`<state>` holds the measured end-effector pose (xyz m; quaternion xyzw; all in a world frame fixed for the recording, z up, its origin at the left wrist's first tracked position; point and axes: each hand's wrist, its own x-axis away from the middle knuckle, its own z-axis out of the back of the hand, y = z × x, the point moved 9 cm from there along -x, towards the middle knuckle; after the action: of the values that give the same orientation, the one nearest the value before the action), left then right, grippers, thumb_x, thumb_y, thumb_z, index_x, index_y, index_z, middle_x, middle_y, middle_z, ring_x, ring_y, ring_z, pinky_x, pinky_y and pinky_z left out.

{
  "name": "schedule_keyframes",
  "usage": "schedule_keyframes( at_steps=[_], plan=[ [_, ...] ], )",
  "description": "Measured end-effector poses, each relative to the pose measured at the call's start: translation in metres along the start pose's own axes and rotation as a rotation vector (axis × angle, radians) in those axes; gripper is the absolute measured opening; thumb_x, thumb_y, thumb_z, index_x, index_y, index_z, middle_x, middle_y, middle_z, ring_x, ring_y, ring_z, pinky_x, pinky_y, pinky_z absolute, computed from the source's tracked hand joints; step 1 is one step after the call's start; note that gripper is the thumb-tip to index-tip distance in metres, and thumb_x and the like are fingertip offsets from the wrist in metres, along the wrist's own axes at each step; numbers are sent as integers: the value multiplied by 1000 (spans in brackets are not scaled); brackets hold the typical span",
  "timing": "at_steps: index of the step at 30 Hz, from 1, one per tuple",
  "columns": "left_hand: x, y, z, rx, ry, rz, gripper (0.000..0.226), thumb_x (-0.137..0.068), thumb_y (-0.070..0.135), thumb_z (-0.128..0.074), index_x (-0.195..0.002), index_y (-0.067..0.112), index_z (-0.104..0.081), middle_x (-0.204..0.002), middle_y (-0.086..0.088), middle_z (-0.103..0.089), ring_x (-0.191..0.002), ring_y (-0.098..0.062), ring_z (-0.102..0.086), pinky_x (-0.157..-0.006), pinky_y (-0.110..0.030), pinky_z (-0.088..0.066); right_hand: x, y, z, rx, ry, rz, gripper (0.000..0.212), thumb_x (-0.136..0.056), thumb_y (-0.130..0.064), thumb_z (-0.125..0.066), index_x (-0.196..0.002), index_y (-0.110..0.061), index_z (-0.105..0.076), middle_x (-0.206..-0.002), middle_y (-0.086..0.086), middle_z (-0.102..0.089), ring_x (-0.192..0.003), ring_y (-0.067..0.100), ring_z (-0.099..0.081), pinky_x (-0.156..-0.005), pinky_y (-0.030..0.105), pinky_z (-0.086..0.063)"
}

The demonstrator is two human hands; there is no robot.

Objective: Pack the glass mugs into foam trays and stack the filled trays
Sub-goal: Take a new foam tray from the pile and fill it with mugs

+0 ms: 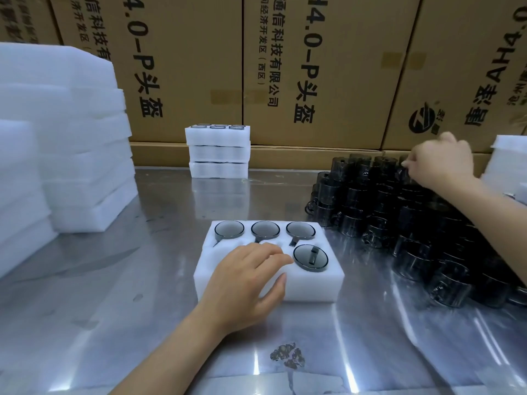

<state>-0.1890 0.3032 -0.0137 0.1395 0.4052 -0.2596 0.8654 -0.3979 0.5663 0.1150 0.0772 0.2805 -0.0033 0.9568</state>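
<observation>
Landmark: a white foam tray (310, 286) sits on a shiny metal table (114, 280), near the middle of the view; every place below is given from this tray.
Open room: bare table lies in front of the tray toward the person, to its left as far as the foam stacks, and behind it as far as the filled stack.
Edges: a wall of brown cardboard boxes (182, 67) closes off the table's far side, well behind the tray.
Tray contents: four dark glass mugs (229, 230) sit in pockets, three across the far row and one at the right of the near row; the other near pockets are hidden under the hand.
Left hand (245, 283): lies on the tray's near left part, fingers spread loosely over the top, thumb against the front wall, grasping nothing.
Right hand (440, 161): far right and behind the tray, fingers curled at the rim of a mug in the heap; blur hides whether it really grips.
Loose mugs (399, 218): a dense heap just right of the tray, too many to count.
Filled stack (218, 151): three trays piled behind the tray, mug rims showing on top.
Empty foam (71, 138): tall stacks left of the tray; count unclear.
</observation>
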Motion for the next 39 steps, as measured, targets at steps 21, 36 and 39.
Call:
schedule_keyframes(
  at_steps=[21, 36, 39],
  plan=[
    [1, -37, 1, 907, 135, 629, 71, -67, 27, -79, -127, 26, -41, -108, 9, -68, -104, -8, -64, -85, -19, -49, 171, -183, 40, -1559, -427, 149, 29, -81, -48, -65, -91, -20, -64, -80, -17, -69, -71, -6, -61, -66, 10, -48],
    [-3, -76, 13, 718, -261, 725, 21, -82, 45, -64, -102, 39, -67, -100, 22, -70, -96, 10, -61, -73, -2, -44, 167, -176, 23, -1023, -250, 307, 48, -60, -64, -69, -100, -44, -54, -84, -20, -57, -73, -9, -50, -63, 18, -38],
    [3, -83, 12, 640, -299, 675, 32, -82, 35, -72, -109, 47, -61, -107, 30, -64, -104, 9, -58, -84, -13, -46, 173, -186, 14, -906, -231, 343, 52, -59, -68, -65, -104, -45, -52, -90, -19, -55, -90, -2, -50, -73, 25, -41]
  ],
)
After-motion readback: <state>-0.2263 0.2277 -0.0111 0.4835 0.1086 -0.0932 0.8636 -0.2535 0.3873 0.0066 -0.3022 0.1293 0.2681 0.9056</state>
